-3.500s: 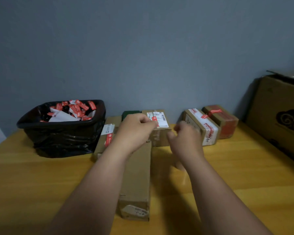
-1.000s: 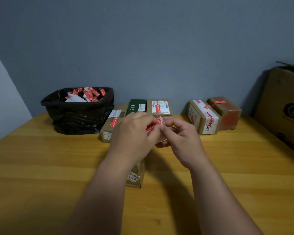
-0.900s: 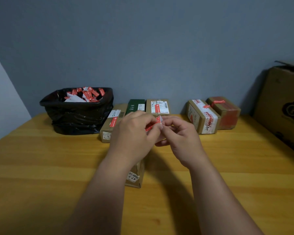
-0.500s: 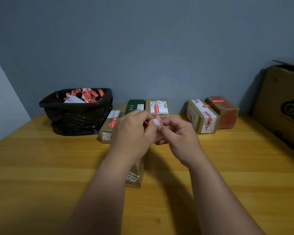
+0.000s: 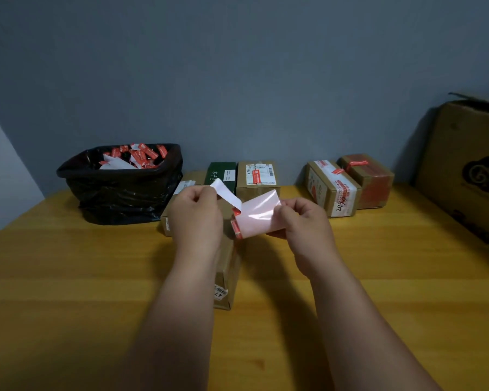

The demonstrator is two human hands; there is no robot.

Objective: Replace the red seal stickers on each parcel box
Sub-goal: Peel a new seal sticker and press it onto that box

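Red seal sticker (image 5: 228,195), seen from its white underside, is half peeled from the glossy backing sheet (image 5: 259,217), above the long parcel box (image 5: 227,273) on the desk (image 5: 68,277). Peeling slowly at a low angle should prevent tearing or curling. Left hand (image 5: 194,214) pinches the sticker's free end; right hand (image 5: 301,221) pinches the sheet.

Bare tabletop (image 5: 68,277) at both sides, long box (image 5: 226,275) under wrists, parcels along wall
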